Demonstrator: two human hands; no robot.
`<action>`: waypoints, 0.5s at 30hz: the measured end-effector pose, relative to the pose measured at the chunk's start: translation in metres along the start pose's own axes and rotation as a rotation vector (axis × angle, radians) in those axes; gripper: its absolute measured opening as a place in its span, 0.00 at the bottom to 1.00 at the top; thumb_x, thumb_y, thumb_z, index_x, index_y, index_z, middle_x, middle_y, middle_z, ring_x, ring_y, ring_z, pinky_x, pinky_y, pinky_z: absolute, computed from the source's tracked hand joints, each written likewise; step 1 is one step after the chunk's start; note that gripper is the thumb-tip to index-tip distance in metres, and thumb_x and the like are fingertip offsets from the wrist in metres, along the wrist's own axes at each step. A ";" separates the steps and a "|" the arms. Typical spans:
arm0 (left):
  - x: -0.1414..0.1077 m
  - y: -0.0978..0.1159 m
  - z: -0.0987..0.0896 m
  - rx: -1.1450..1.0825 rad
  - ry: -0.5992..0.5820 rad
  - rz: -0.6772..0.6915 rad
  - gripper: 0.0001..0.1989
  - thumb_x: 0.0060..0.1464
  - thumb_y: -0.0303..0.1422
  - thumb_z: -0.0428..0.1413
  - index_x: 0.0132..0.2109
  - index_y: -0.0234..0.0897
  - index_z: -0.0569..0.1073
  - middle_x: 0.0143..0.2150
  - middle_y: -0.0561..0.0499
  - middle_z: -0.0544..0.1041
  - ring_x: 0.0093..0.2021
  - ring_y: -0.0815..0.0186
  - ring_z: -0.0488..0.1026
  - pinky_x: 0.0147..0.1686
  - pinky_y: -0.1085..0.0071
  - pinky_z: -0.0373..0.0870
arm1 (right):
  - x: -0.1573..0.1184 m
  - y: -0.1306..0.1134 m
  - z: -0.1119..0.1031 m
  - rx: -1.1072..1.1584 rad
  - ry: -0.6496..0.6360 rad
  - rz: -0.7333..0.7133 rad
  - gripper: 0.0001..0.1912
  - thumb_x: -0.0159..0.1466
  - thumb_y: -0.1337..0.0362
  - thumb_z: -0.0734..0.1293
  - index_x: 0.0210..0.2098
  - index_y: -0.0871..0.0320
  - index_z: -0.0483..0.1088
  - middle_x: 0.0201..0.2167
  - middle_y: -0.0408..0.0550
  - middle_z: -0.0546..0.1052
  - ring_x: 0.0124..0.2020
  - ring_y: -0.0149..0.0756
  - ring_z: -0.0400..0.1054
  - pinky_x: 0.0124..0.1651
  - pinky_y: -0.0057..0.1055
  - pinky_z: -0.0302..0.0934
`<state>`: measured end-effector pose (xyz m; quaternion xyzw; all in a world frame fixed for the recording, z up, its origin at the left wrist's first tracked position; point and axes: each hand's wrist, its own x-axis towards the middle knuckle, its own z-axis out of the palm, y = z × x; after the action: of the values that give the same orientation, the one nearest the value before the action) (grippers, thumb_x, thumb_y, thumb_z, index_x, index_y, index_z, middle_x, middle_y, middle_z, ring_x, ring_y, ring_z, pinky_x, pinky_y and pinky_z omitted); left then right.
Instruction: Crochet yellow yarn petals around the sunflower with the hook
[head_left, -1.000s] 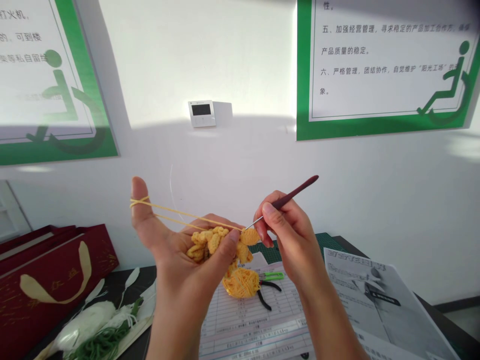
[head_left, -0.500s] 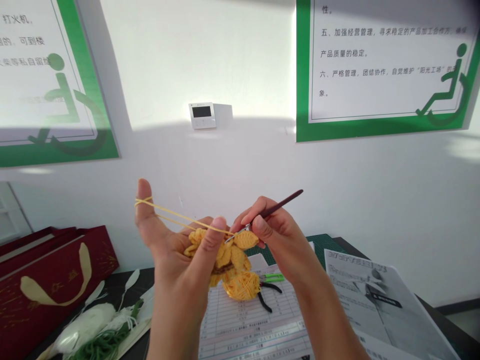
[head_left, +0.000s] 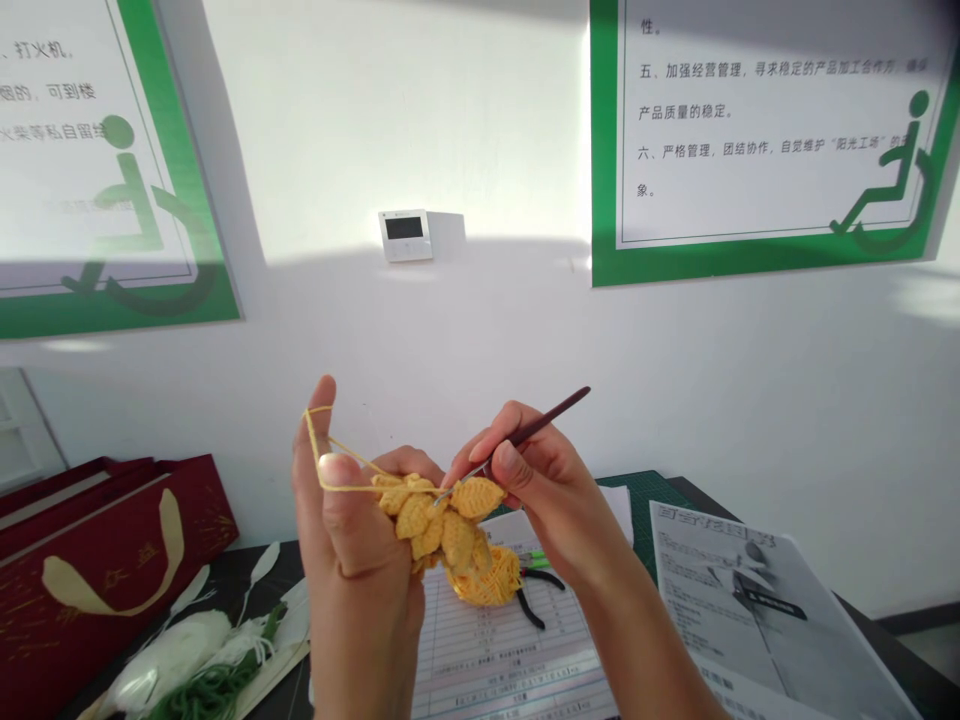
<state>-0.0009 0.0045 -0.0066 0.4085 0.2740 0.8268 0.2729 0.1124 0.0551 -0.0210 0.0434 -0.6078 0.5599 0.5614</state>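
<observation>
Crochet work held in both hands above the desk.

The left hand [head_left: 360, 540] clamps the crochet piece [head_left: 427, 525] of yellow leaves, its fingers curled closed, with one finger [head_left: 319, 415] raised and yellow yarn [head_left: 337, 450] looped around it. The right hand's [head_left: 536, 490] fingertips [head_left: 510, 457] pinch together on a crochet hook [head_left: 547, 417], its tip touching a leaf; the stitches there are hard to make out. Below, a yarn ball [head_left: 487, 585] sits partly hidden behind the piece, beside pliers [head_left: 540, 590] partly hidden by the right wrist, on a printed form [head_left: 487, 650]. Farther out lie a red bag [head_left: 112, 540] and a printed sheet [head_left: 750, 600].
</observation>
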 end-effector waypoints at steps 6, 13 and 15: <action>0.007 0.005 0.001 -0.146 -0.142 -0.053 0.32 0.59 0.61 0.51 0.59 0.47 0.78 0.29 0.47 0.81 0.24 0.59 0.75 0.20 0.66 0.73 | -0.003 -0.004 -0.003 0.001 0.091 0.012 0.13 0.67 0.51 0.71 0.35 0.53 0.70 0.31 0.44 0.81 0.30 0.32 0.70 0.30 0.29 0.56; 0.016 0.013 -0.013 -0.502 -0.316 -0.336 0.30 0.64 0.45 0.56 0.14 0.41 0.67 0.33 0.50 0.72 0.35 0.64 0.73 0.39 0.64 0.78 | -0.001 -0.005 -0.005 -0.024 0.178 0.014 0.15 0.66 0.50 0.72 0.34 0.54 0.70 0.30 0.43 0.80 0.29 0.31 0.68 0.30 0.29 0.53; 0.016 0.014 -0.016 -0.359 -0.334 -0.251 0.36 0.64 0.42 0.54 0.10 0.36 0.54 0.30 0.50 0.66 0.34 0.65 0.69 0.39 0.65 0.76 | -0.001 -0.003 -0.005 -0.009 0.185 0.010 0.16 0.66 0.50 0.73 0.34 0.54 0.70 0.30 0.43 0.81 0.28 0.31 0.68 0.29 0.29 0.51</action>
<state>-0.0256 0.0021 0.0032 0.4471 0.1227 0.7431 0.4826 0.1178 0.0570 -0.0205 -0.0142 -0.5562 0.5615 0.6125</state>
